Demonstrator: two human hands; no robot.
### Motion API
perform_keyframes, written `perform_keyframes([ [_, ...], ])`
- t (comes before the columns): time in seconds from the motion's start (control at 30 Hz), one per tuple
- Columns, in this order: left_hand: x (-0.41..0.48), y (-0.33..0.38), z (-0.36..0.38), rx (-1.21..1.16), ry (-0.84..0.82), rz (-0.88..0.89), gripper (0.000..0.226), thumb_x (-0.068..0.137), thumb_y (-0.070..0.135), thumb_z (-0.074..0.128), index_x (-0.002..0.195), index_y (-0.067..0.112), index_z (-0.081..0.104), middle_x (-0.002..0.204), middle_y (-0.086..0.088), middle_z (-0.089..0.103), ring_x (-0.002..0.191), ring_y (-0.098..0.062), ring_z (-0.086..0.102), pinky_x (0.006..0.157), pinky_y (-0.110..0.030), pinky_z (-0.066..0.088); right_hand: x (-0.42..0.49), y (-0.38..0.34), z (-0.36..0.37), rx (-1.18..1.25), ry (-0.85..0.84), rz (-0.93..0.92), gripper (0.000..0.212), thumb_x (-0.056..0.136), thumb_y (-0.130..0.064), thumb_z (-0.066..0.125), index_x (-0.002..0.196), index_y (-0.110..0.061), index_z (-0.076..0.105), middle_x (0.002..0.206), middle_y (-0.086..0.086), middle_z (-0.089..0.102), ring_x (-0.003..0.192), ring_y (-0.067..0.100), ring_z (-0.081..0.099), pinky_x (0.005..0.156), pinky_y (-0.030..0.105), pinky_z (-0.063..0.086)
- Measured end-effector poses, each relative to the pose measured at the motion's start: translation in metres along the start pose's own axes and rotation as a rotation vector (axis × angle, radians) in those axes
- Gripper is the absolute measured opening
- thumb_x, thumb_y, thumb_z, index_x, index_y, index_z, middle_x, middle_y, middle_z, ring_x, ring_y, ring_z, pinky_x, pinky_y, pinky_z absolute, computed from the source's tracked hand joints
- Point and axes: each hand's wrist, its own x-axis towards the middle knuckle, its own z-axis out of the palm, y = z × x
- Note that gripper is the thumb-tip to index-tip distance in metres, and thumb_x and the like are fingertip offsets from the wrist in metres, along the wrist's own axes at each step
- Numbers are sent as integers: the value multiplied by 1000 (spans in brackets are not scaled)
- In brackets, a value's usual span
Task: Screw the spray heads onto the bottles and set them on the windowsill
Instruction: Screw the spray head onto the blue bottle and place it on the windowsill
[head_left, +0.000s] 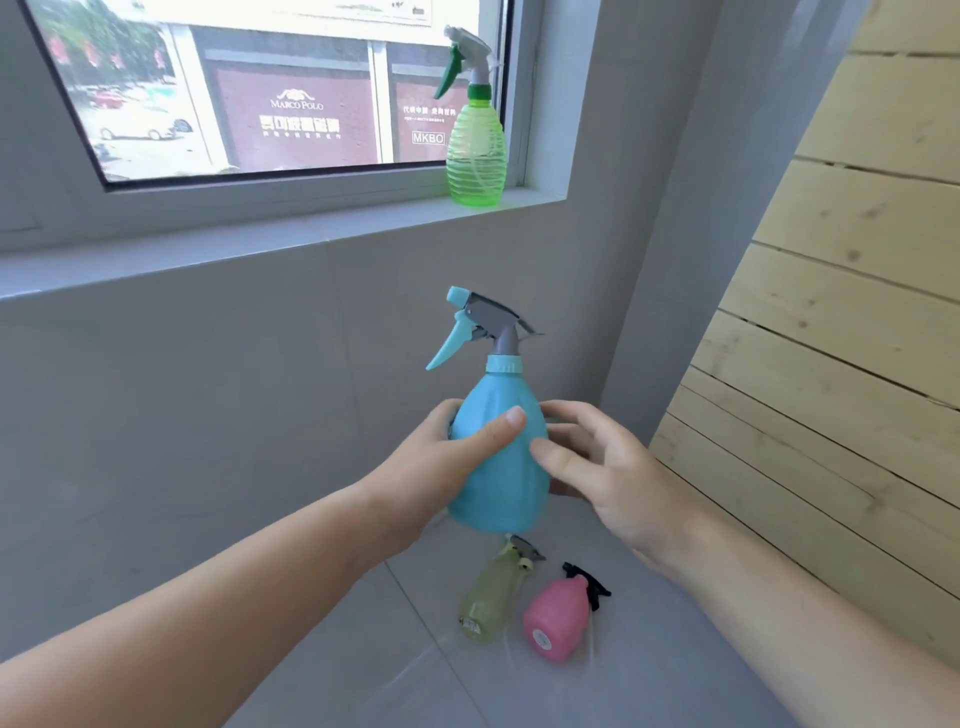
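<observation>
Both hands meet around a blue spray bottle (498, 457) held upright in mid-air below the windowsill (260, 244): the left hand (447, 457) grips its belly, thumb across the front, while the right hand (597, 467) hovers beside it, fingers spread. Its nozzle points left. A green bottle (475, 150) stands on the sill, nozzle left. Yellow (491, 597) and pink (556, 618) bottles lie on the floor (363, 649).
</observation>
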Motion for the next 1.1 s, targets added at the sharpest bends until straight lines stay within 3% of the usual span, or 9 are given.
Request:
perform_keyframes([
  [0.1,1,7,-13,-38,-7,13,67,77,59,79,130,24,59,122,1,76,110,-18,76,95,-42,60,6,-5,10,-111,-5,-69,37,91,-19,69,126,-27,60,115,0,73,108,16,70,96,38,56],
  [0.27,8,18,-33,-137,3,35,54,85,45,68,131,18,61,125,-7,76,117,-28,73,108,-56,51,21,-18,17,-121,-38,-149,43,93,-19,67,131,-37,58,114,-5,74,110,14,69,98,40,55],
  [0.43,16,55,-51,-123,122,184,68,70,43,81,128,16,58,125,-10,75,111,-28,75,101,-51,58,53,-47,29,-259,-54,-269,73,76,-43,78,137,-59,41,128,-8,62,115,10,64,92,34,57],
  [0.6,41,118,-78,-8,278,328,60,74,41,86,122,19,59,109,-9,78,87,-20,80,67,-34,62,119,-98,37,-320,-17,-397,86,78,-33,81,149,-42,34,125,-9,63,111,7,65,82,26,59],
  [0.73,71,162,-104,130,390,395,51,82,42,84,125,25,62,112,-9,77,90,-23,78,74,-35,65,174,-132,47,-356,29,-459,85,78,-35,81,147,-36,33,127,-13,63,111,1,64,81,21,57],
  [0.83,89,185,-117,149,419,405,50,90,40,76,135,24,60,114,-2,72,83,-8,69,55,-11,55,208,-150,53,-353,72,-483,80,79,-33,80,144,-25,34,134,-7,60,114,8,63,85,28,57],
  [0.87,96,189,-121,166,432,400,50,91,41,74,136,24,60,113,-1,70,82,-6,67,54,-11,53,218,-154,55,-347,71,-485,76,80,-32,80,141,-24,36,135,-5,59,113,10,63,82,27,56],
  [1.03,130,196,-139,166,437,334,50,89,42,77,133,22,65,123,-10,74,111,-28,73,98,-42,60,253,-154,60,-317,57,-468,63,84,-24,77,138,-23,43,132,-5,59,101,0,62,65,12,51],
  [1.1,142,192,-144,143,451,308,60,78,49,82,130,24,63,123,-12,74,111,-31,73,101,-49,59,264,-149,62,-327,57,-461,65,85,-23,76,140,-25,42,130,-8,55,97,-5,59,64,12,52],
])
